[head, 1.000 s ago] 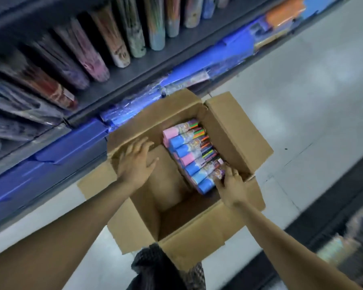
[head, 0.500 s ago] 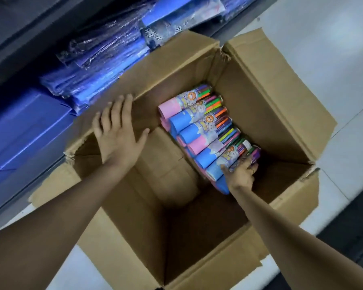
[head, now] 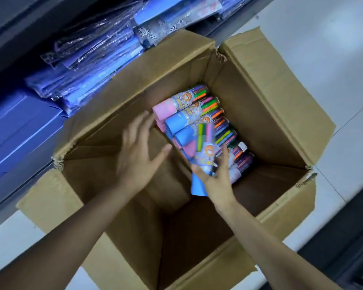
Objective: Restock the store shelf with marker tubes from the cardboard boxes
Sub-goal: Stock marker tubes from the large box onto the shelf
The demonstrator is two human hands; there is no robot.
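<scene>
Dim cool light, motion-blurred hands, dark box interior, edges warped

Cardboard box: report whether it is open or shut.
Open. The cardboard box has its flaps folded outward, so the marker tubes stacked inside show, and both hands reach in.

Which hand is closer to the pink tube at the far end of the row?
The left hand. Its fingertips reach right up beside the pink tube in the box. The right hand is farther back, holding up a blue-capped tube.
</scene>
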